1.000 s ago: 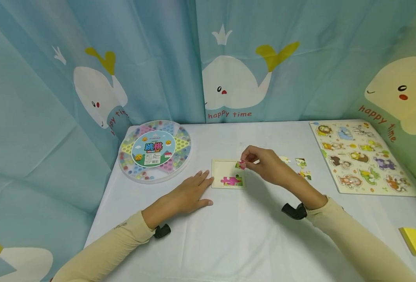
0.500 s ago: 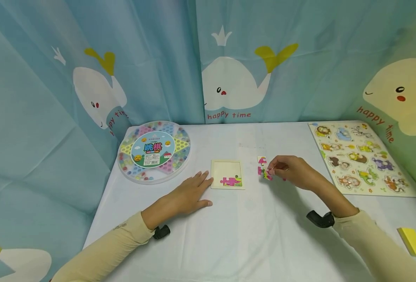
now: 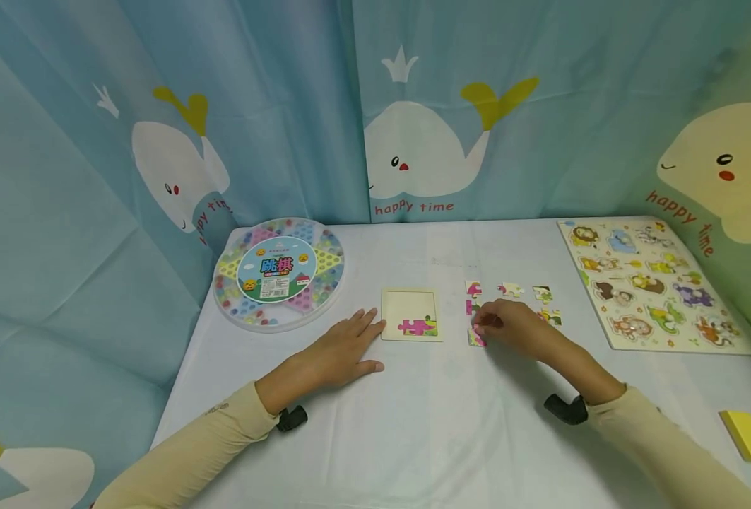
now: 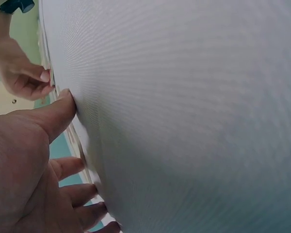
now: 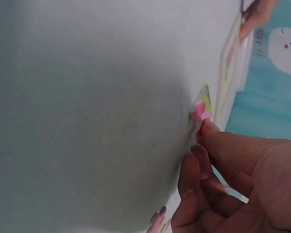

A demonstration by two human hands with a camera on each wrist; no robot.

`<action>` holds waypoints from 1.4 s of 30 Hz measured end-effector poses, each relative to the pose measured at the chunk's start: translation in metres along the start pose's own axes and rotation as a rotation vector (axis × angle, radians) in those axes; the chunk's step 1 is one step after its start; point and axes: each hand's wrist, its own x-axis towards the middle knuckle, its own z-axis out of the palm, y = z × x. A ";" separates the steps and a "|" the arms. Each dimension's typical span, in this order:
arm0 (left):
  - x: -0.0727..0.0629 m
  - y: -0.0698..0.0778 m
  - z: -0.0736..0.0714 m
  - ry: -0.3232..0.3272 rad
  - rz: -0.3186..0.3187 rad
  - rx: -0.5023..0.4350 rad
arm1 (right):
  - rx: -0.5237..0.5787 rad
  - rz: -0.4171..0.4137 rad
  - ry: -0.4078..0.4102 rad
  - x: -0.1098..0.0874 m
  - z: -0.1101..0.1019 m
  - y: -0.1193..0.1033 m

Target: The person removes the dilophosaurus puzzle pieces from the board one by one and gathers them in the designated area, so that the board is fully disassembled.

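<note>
My right hand (image 3: 518,326) pinches a pink and green jigsaw piece (image 5: 202,108) between thumb and fingers, low at the tablecloth in front of two pink pieces. One of these, a jigsaw piece (image 3: 473,288), lies farther back; the other is partly behind the hand. My left hand (image 3: 343,350) rests with spread fingers on the cloth, its fingertips at the left edge of a square puzzle tray (image 3: 407,304). In the tray's front right corner sit joined pink jigsaw pieces (image 3: 417,327); the rest of its bed is bare. The left wrist view shows the left thumb (image 4: 63,114) pressing the cloth.
Several loose pieces, among them a white and pink jigsaw piece (image 3: 511,289), lie beyond the right hand. A round Chinese checkers box (image 3: 280,274) stands back left. An animal puzzle board (image 3: 655,283) lies at right, with a yellow block (image 3: 749,437) near the right edge.
My right hand has carried the jigsaw piece from the tray's back right corner out to the right, then down to the cloth beside the loose pieces. The left hand has stayed put.
</note>
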 end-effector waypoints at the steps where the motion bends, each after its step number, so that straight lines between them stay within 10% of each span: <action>1: 0.000 0.000 0.000 0.000 0.000 -0.001 | -0.004 0.003 0.006 0.001 0.002 0.000; 20: -0.002 0.002 0.000 -0.011 -0.021 -0.002 | -0.134 0.036 0.024 0.009 0.013 -0.034; 42: 0.000 0.000 0.001 -0.001 -0.004 0.021 | -0.228 -0.209 0.073 0.042 0.061 -0.075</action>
